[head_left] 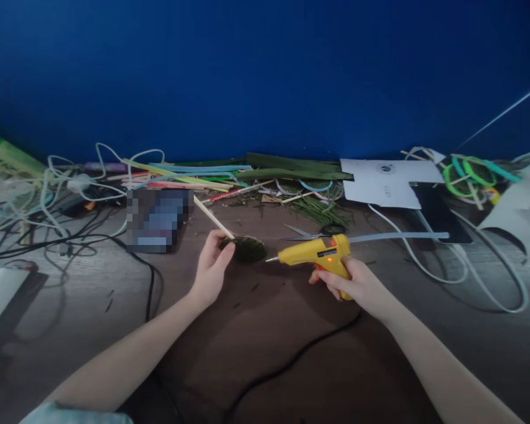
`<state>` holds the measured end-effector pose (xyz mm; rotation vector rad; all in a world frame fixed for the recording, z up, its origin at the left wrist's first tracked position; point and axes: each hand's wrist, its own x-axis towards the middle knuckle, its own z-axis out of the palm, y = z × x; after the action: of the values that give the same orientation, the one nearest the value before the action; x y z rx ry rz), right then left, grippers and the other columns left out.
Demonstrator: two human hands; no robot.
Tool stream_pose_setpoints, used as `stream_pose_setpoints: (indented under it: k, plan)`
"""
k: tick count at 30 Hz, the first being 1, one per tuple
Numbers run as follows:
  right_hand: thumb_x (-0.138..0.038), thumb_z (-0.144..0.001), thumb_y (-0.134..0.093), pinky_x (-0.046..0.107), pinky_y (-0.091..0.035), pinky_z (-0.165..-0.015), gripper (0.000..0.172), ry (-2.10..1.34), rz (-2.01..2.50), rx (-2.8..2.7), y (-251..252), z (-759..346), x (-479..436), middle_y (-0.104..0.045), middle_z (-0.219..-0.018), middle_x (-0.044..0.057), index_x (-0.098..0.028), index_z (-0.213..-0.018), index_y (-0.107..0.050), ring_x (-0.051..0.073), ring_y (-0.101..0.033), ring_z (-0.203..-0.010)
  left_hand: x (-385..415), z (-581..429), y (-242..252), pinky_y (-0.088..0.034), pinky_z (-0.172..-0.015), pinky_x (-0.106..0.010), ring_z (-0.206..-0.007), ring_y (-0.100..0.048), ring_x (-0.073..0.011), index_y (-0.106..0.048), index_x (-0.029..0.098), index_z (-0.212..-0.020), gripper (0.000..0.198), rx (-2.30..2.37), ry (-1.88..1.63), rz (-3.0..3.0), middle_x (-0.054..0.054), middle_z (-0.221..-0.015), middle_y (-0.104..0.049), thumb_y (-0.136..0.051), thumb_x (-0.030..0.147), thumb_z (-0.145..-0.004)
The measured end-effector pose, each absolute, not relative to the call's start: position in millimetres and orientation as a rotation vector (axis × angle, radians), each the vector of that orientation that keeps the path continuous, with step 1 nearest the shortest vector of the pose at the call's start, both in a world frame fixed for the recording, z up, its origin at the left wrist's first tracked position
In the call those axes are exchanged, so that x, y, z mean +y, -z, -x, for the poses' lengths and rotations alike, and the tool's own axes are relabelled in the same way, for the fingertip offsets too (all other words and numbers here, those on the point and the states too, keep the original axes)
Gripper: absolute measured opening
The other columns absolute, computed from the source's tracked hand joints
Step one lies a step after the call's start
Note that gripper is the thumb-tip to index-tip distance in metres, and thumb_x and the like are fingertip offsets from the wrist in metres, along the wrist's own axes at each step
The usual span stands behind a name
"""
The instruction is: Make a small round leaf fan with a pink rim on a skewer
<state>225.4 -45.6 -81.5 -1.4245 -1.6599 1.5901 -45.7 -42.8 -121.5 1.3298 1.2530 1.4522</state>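
Note:
My left hand point(209, 268) is closed around the edge of a dark green, moss-like oval piece point(250, 250). A pale wooden stick point(212, 217) slants up and left from beside my thumb; whether it is fixed to the green piece I cannot tell. My right hand point(364, 287) grips a yellow hot glue gun point(311, 252) by its handle, with an orange light glowing on its side. The nozzle points left, close to the right edge of the green piece. From the gun's back sticks out a long translucent glue stick point(397, 237). Scissors point(302, 234) lie just behind the gun.
A phone-like device with a blurred screen point(161, 221) lies left. Green strips point(291, 168), cut green bits and coloured sticks line the blue wall point(265, 76). White card point(391, 182) and a dark phone point(444, 215) lie right. Cables point(148, 282) cross the table.

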Motion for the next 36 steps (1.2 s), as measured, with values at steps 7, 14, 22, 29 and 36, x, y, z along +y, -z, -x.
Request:
stream_pose_setpoints:
  k: [7,14,22,29,36]
  plan:
    - [-0.047,-0.078,-0.055,0.021,-0.042,-0.039,0.034,-1.667,1.424,-1.351,93,-219,-43,-0.057,-0.077,0.000,-0.016,-0.091,-0.049,0.006,-0.049,-0.044,-44,47,120,-0.039,-0.073,-0.024,-0.078,-0.048,-0.0128,-0.052,0.024,-0.091,0.010,1.280,-1.528,-1.313,0.001,-0.083,-0.050,-0.052,0.030,-0.084]
    - [-0.042,-0.079,-0.053,0.023,-0.048,-0.042,0.028,-1.701,1.401,-1.253,94,-202,-41,-0.050,-0.069,-0.004,-0.019,-0.083,-0.038,0.010,-0.058,-0.048,-53,41,110,-0.042,-0.075,-0.027,-0.082,-0.052,-0.0158,-0.054,0.022,-0.093,0.016,1.208,-1.487,-1.388,-0.002,-0.089,-0.057,-0.054,0.033,-0.082]
    - [-0.044,-0.085,-0.043,0.023,-0.036,-0.043,0.025,-1.089,1.800,-1.912,79,-192,-31,-0.058,-0.066,0.003,-0.019,-0.081,-0.043,0.014,-0.056,-0.051,-67,34,105,-0.042,-0.073,-0.029,-0.080,-0.053,-0.0173,-0.054,0.020,-0.094,0.015,1.196,-1.259,-1.607,-0.004,-0.088,-0.058,-0.050,0.030,-0.084]
    - [-0.045,-0.088,-0.033,0.025,-0.025,-0.046,0.031,-0.607,2.063,-2.199,76,-174,-26,-0.063,-0.068,0.008,-0.017,-0.090,-0.046,0.021,-0.059,-0.059,-69,31,105,-0.042,-0.076,-0.029,-0.083,-0.054,-0.0173,-0.052,0.021,-0.094,0.012,1.206,-1.188,-1.697,-0.004,-0.091,-0.058,-0.045,0.025,-0.085]
    - [-0.048,-0.086,-0.038,0.027,-0.026,-0.048,0.036,-0.505,1.991,-2.382,59,-178,-1,-0.059,-0.064,0.009,-0.016,-0.084,-0.055,0.021,-0.056,-0.056,-67,32,105,-0.042,-0.076,-0.029,-0.084,-0.055,-0.0174,-0.052,0.021,-0.094,0.012,1.226,-1.154,-1.729,-0.004,-0.091,-0.059,-0.047,0.022,-0.084]
